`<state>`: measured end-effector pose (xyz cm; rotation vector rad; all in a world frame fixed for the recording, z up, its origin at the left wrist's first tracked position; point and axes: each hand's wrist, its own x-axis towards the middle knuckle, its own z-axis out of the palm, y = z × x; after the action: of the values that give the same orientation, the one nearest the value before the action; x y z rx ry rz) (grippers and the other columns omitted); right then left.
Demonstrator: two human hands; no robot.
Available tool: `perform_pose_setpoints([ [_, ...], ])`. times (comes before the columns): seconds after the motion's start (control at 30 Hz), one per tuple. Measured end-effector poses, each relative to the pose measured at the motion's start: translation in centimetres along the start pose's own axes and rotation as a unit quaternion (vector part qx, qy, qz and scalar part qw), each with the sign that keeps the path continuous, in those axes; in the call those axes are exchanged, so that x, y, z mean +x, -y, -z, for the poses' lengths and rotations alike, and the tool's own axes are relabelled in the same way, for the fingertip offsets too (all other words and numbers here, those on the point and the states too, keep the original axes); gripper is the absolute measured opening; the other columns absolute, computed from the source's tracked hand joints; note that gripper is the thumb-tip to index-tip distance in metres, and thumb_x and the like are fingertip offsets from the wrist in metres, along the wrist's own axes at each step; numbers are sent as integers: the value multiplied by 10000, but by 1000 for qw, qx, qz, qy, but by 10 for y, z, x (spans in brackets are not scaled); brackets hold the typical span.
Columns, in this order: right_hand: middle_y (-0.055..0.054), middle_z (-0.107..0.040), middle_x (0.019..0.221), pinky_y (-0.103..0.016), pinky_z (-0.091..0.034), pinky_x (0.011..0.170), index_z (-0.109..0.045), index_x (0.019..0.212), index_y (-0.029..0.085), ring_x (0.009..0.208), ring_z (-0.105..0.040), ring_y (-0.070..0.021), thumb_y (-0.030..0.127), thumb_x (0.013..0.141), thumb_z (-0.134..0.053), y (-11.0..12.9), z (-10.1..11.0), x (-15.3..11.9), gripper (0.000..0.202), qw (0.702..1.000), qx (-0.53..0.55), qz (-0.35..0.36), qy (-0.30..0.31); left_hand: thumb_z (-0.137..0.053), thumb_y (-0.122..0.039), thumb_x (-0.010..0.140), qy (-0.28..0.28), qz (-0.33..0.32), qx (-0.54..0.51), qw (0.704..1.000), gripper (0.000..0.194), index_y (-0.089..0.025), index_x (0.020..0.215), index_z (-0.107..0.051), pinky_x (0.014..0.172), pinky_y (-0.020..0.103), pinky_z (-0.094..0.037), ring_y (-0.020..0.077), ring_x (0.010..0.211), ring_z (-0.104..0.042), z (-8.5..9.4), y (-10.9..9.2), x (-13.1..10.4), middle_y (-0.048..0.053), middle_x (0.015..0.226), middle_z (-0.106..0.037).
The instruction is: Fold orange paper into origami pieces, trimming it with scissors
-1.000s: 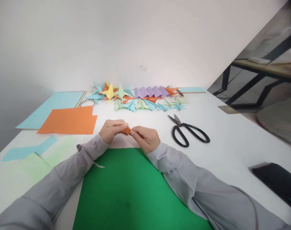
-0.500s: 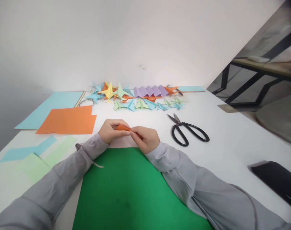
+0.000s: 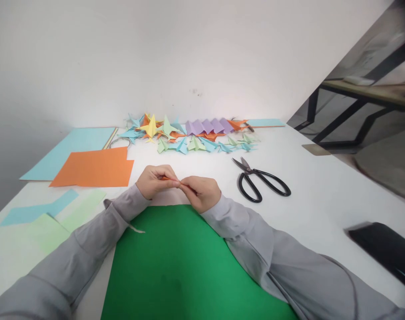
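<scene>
A small folded piece of orange paper (image 3: 165,178) is pinched between my two hands, mostly hidden by the fingers. My left hand (image 3: 156,181) closes on its left part, thumb along the near side. From the right, my right hand (image 3: 201,191) grips the other end, and the fingertips of both hands meet. Both hands are just beyond the far edge of a green sheet (image 3: 176,258). Black-handled scissors (image 3: 252,173) lie to the right of my right hand, blades slightly apart. Orange sheets (image 3: 96,168) lie to the left of my left hand.
Along the wall sit several folded paper shapes, among them a yellow one (image 3: 151,127) and a pleated purple strip (image 3: 209,127). Blue sheets (image 3: 72,144) lie at the back left, with green scraps (image 3: 49,231) nearer. A black object (image 3: 385,249) rests at the right edge.
Less of the orange paper shows now, as my fingers have closed flatter over it. Both hands stay in nearly the same place.
</scene>
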<state>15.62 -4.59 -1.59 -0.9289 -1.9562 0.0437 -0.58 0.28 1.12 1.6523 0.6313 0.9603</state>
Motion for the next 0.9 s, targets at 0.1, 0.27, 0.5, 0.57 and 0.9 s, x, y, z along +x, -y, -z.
perform_pose_setpoints([
  [0.1,-8,-642,601,-201,-414,499,-615,745,178,517,-559,-101,250,845,-482,-1,-1,0,181,999,19,-30,-7,-767,-261,574,-2,-2,-2,1000,132,-157,582,-685,584,255,-442,114,574,-565,0,1,0,29,601,-630],
  [0.27,-18,-672,694,-211,-444,534,-604,862,180,549,-580,-110,303,798,-560,-2,-2,1,145,996,50,-77,-18,-755,-268,596,-34,-10,5,999,132,-156,607,-684,620,251,-445,111,606,-566,3,4,0,24,626,-633],
  [0.5,1,-600,576,-200,-396,482,-597,760,162,480,-520,-97,274,830,-505,-1,1,1,161,995,30,-91,-8,-746,-214,600,-42,-15,10,999,88,-159,649,-699,650,255,-465,125,657,-593,3,3,-1,32,668,-658],
  [0.57,4,-595,571,-195,-389,483,-592,725,168,486,-518,-94,259,850,-469,-1,1,1,198,998,19,-65,9,-750,-209,585,-38,2,16,999,103,-160,664,-705,642,258,-475,135,667,-602,1,1,-2,37,687,-667],
  [0.9,-13,-582,520,-201,-370,471,-596,651,152,478,-521,-103,247,870,-428,1,4,0,291,1000,-23,-10,14,-754,-231,574,-14,13,24,1000,98,-150,609,-711,563,243,-449,129,577,-586,0,0,-2,47,611,-670],
])
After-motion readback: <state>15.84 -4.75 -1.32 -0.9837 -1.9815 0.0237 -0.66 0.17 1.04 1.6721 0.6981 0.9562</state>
